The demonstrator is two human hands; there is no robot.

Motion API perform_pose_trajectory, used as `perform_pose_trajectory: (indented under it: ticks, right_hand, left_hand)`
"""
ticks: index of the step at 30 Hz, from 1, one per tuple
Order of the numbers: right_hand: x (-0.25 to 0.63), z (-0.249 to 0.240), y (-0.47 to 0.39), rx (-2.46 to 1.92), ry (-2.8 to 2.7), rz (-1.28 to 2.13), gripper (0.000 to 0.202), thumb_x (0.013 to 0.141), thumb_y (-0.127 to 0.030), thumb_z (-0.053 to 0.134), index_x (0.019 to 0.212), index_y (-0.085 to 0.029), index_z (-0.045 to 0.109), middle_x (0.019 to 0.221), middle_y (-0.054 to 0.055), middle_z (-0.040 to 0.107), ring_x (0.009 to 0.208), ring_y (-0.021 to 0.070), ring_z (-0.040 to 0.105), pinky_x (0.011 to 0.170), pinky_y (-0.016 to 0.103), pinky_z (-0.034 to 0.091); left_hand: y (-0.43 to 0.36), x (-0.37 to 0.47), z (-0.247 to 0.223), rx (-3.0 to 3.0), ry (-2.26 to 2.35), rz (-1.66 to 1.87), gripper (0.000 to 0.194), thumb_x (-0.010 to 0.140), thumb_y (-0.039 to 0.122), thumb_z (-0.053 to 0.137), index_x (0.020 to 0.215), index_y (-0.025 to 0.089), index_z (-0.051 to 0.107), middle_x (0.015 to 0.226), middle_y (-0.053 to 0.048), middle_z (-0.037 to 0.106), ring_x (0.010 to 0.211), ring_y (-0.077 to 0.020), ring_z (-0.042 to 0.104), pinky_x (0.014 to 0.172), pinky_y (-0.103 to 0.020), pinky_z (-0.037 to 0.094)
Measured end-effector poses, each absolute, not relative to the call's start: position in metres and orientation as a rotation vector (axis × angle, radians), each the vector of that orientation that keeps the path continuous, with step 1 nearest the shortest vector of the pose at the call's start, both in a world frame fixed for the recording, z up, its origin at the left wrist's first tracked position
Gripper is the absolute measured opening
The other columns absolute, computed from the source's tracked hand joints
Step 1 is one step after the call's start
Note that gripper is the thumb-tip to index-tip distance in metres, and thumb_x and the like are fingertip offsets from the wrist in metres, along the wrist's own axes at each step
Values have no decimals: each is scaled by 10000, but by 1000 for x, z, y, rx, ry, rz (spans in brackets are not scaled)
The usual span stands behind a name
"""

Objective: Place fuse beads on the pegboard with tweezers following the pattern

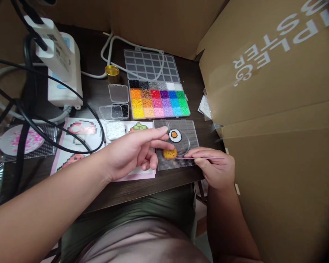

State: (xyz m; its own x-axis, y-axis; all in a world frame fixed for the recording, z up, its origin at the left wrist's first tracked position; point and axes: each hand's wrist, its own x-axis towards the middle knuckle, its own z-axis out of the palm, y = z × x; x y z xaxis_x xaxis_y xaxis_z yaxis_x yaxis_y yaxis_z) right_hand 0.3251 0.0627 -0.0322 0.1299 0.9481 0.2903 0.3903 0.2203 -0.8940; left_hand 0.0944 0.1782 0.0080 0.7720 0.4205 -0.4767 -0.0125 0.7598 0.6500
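Observation:
My left hand [137,149] reaches over a clear square pegboard [193,128], thumb and index finger at the left edge of a clear round dish [189,143]. Amber-yellow beads [170,153] gather low in the dish, beside my index fingertip; the dish's see-through edge is hard to make out. My other left fingers curl loosely. My right hand [219,166] pinches thin pink tweezers [208,157], their tips pointing left at the yellow beads. A fried-egg bead picture [175,135] shows on the pegboard, just above the yellow beads.
Behind lies a sorted bead box [160,100], lid open. Small boxes hold black beads [123,110] and white beads [115,130]. Pattern sheets [79,140] lie under my left arm. Cables [90,150] and a power strip [65,91] crowd the left; cardboard walls [263,109] enclose the right.

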Motion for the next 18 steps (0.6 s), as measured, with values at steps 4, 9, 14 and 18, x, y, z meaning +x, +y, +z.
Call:
perform_pose_trajectory:
  ticks: [4, 9, 14, 18]
  right_hand:
    - [326, -31, 63, -1300, -1505, 711, 117, 865, -206, 694, 864, -252, 801, 823, 46, 792, 738, 196, 741, 694, 329, 605]
    - [327, -29, 63, -1349, -1519, 723, 115, 869, -251, 691, 848, -238, 803, 815, 59, 789, 737, 207, 739, 696, 344, 607]
    - [327, -30, 63, -1336, -1525, 714, 126, 865, -202, 690, 863, -253, 804, 824, 43, 791, 736, 193, 738, 699, 327, 604]
    - [326, -29, 63, -1323, -1520, 722, 126, 867, -202, 687, 868, -253, 803, 827, 44, 791, 738, 196, 738, 697, 332, 606]
  left_hand:
    - [178, 95, 9, 678, 668, 255, 450, 806, 553, 690, 1016, 154, 679, 1099, -159, 691, 459, -61, 518, 412, -205, 311]
    - [177, 95, 8, 681, 659, 257, 443, 817, 550, 685, 1022, 157, 680, 1088, -148, 695, 466, -62, 520, 416, -210, 317]
    - [178, 94, 8, 686, 658, 255, 445, 811, 552, 685, 1011, 154, 682, 1104, -152, 691, 460, -59, 521, 417, -207, 304]
    - [178, 94, 10, 695, 658, 259, 446, 812, 554, 681, 1010, 155, 679, 1115, -148, 689, 462, -56, 519, 423, -206, 296]
